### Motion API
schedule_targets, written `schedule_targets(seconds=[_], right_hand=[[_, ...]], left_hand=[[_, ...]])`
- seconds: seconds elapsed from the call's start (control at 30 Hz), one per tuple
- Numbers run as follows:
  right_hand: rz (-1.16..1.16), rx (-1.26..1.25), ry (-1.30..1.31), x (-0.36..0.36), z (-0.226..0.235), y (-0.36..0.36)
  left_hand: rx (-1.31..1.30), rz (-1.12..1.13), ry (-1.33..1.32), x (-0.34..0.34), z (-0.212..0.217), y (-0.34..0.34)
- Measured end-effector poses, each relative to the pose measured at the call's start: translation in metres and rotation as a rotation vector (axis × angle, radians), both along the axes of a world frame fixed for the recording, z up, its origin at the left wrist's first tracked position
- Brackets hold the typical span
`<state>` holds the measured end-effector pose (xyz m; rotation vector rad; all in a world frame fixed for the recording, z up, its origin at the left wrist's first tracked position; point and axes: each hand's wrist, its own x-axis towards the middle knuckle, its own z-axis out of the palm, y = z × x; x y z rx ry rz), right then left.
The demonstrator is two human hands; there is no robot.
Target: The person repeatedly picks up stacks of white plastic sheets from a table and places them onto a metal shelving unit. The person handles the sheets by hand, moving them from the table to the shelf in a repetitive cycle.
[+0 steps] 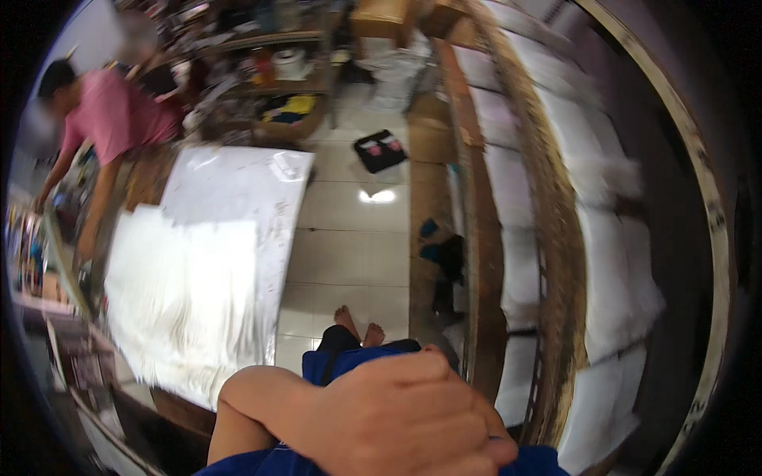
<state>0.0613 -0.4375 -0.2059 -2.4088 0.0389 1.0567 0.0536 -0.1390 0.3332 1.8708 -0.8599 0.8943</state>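
Note:
My left hand point(397, 416) crosses in front of my body, close to the blue clothing point(341, 363). Its fingers are bent and appear wrapped over my right hand, which is mostly hidden beneath; how the right fingers lie I cannot make out. No tool or material shows in either hand. To the left, a fanned pile of thin white sheets point(182, 285) rests on a table topped with a white board point(230, 178). Both hands are apart from that pile. My bare feet point(345, 319) stand on the tiled floor.
Wooden racks point(556, 206) bearing white sheet stacks point(611, 270) run along the right. A black item with pink shapes point(381, 151) lies on the floor point(349, 238) ahead. Beyond the table at left, a person in a pink shirt point(119, 111) leans over. Cluttered shelves point(294, 83) stand behind.

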Motion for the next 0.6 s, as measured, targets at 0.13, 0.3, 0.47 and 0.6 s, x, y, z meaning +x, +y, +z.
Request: schedule_targets(seconds=[0.13, 0.3, 0.47, 0.6], right_hand=[[-0.124, 0.239, 0.091, 0.028, -0.049, 0.009], [0.152, 0.194, 0.042, 0.068, 0.007, 0.050], [0.349, 0.067, -0.027, 0.096, 0.007, 0.075], [0.381, 0.021, -0.037, 0.124, -0.001, 0.109]], left_hand=[[0.109, 0.322, 0.283, -0.016, -0.030, 0.039], [0.094, 0.693, 0.819, -0.074, -0.092, 0.109], [0.255, 0.977, 1.073, -0.138, -0.106, 0.155], [0.285, 1.124, 1.181, -0.159, -0.095, 0.188]])
